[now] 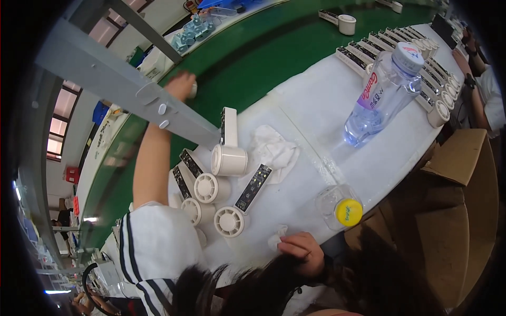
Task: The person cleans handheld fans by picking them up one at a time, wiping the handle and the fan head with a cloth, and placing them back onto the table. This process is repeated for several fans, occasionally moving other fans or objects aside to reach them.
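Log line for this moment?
left hand: over green surface, by white piece, blurred, grip unclear | right hand: touching white tissue | nearby: white fans, yellow-lidded jar

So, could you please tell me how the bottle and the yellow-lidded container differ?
The bottle is tall and slim, while the container is short and squat. The bottle has a white cap; the container has a yellow lid. The bottle is farther from the right hand than the container. Both are clear and capped, on the white tabletop.
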